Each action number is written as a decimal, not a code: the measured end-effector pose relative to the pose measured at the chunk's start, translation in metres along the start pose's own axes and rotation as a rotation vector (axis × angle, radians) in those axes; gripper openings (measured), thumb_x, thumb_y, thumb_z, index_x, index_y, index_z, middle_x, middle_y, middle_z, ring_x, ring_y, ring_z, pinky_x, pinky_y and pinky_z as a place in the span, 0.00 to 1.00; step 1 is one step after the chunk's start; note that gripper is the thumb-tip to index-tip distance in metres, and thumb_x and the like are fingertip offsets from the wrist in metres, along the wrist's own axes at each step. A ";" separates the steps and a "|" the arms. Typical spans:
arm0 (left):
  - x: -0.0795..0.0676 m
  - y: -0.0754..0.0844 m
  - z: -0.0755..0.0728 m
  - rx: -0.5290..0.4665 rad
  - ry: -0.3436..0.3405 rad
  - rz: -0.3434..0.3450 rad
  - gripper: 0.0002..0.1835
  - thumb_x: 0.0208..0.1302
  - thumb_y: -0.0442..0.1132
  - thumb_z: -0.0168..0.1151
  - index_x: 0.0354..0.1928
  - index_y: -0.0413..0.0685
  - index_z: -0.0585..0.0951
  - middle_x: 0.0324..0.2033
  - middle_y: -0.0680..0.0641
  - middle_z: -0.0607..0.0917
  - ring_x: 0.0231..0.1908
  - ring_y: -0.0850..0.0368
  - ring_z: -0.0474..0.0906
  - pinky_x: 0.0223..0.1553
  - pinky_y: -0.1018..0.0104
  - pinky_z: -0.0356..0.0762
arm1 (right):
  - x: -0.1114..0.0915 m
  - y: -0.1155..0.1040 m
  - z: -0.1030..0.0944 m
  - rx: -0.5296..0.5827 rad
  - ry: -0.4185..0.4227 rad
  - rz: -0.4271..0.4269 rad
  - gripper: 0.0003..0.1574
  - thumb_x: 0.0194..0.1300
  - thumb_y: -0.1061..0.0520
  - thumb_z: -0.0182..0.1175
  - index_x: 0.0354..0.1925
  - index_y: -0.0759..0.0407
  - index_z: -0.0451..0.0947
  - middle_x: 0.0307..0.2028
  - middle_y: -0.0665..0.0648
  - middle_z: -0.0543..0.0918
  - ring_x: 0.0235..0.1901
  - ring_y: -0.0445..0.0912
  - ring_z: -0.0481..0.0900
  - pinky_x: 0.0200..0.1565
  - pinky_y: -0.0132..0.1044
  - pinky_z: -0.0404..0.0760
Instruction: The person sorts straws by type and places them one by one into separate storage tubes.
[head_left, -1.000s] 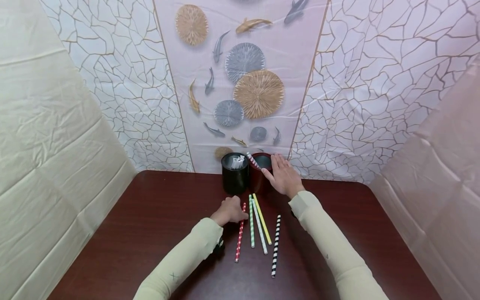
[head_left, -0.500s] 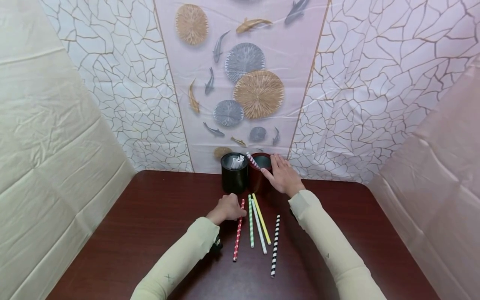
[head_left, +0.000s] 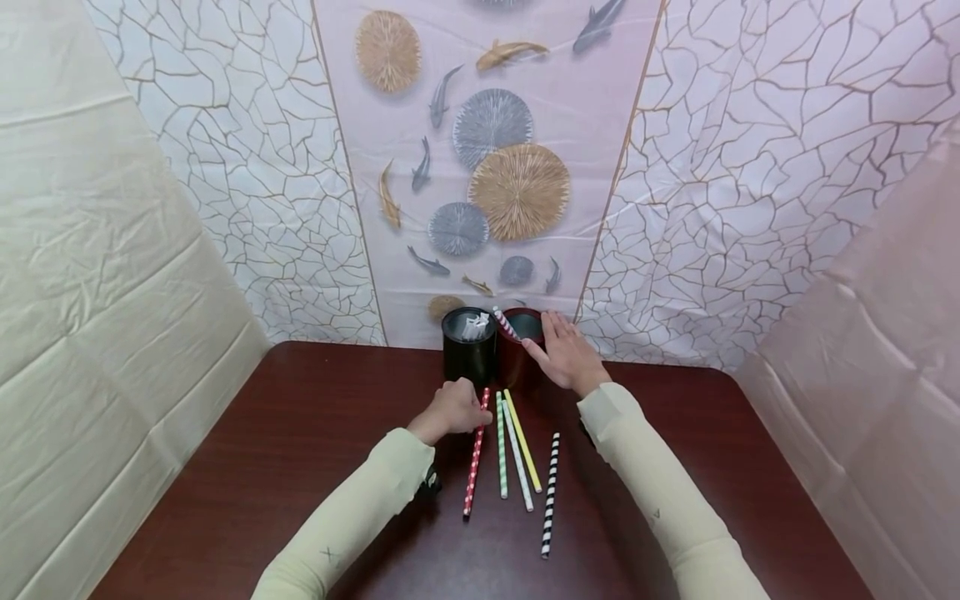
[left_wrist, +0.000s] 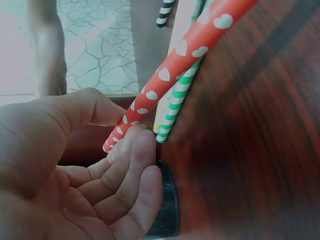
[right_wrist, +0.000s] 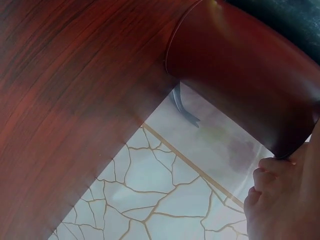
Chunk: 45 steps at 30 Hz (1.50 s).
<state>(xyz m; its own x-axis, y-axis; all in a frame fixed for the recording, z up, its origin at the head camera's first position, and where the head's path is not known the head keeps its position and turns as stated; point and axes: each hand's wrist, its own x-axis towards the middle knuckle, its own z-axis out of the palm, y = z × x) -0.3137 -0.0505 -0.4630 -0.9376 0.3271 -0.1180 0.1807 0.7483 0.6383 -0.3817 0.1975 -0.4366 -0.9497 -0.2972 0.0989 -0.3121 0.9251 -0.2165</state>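
Note:
My left hand [head_left: 455,408] pinches a red paper straw with white hearts [left_wrist: 175,62] between thumb and fingertips, near its far end. The straw's near end slants back toward me, close over the table. My right hand [head_left: 567,354] rests at the rim of a dark red cup [head_left: 517,367], thumb across the front and fingers stretched along the right side. A striped straw [head_left: 506,323] leans in that cup. Just right of the left hand lie a green-striped straw [head_left: 502,454], a pale patterned straw [head_left: 519,458] and a yellow straw [head_left: 528,454].
A black cup [head_left: 469,360] holding white pieces [head_left: 476,326] stands left of the red one. Closer to me lies a black-and-white striped straw [head_left: 551,496]. A patterned cloth backdrop [head_left: 480,267] hangs behind the dark wooden table [head_left: 300,417].
The left hand has shifted slightly forward and left, carrying the red straw toward the cups. My right hand has stayed at the red cup's rim.

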 end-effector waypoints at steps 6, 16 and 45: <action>0.006 0.009 -0.009 0.037 0.013 0.020 0.28 0.69 0.43 0.72 0.09 0.49 0.76 0.08 0.52 0.75 0.14 0.59 0.71 0.21 0.68 0.68 | 0.001 0.000 0.001 -0.006 0.007 0.009 0.55 0.83 0.29 0.33 0.84 0.68 0.39 0.85 0.69 0.46 0.85 0.62 0.43 0.84 0.58 0.47; 0.007 0.031 -0.032 0.118 0.053 0.106 0.32 0.68 0.46 0.72 0.08 0.53 0.69 0.06 0.57 0.64 0.12 0.62 0.63 0.23 0.67 0.66 | 0.000 -0.003 0.002 -0.023 0.023 0.010 0.55 0.84 0.29 0.33 0.84 0.68 0.39 0.85 0.69 0.46 0.85 0.62 0.44 0.84 0.58 0.48; 0.012 0.113 -0.120 0.215 0.350 0.270 0.21 0.62 0.39 0.69 0.14 0.52 0.70 0.12 0.57 0.69 0.24 0.58 0.67 0.31 0.66 0.67 | 0.003 -0.003 0.003 -0.060 0.018 0.015 0.56 0.83 0.28 0.31 0.84 0.69 0.40 0.84 0.69 0.47 0.85 0.62 0.45 0.83 0.58 0.49</action>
<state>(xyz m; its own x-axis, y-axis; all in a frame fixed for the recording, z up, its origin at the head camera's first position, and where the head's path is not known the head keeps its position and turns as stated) -0.3402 -0.0310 -0.3013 -0.8857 0.3401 0.3161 0.4538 0.7779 0.4346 -0.3834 0.1932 -0.4381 -0.9536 -0.2790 0.1134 -0.2947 0.9422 -0.1596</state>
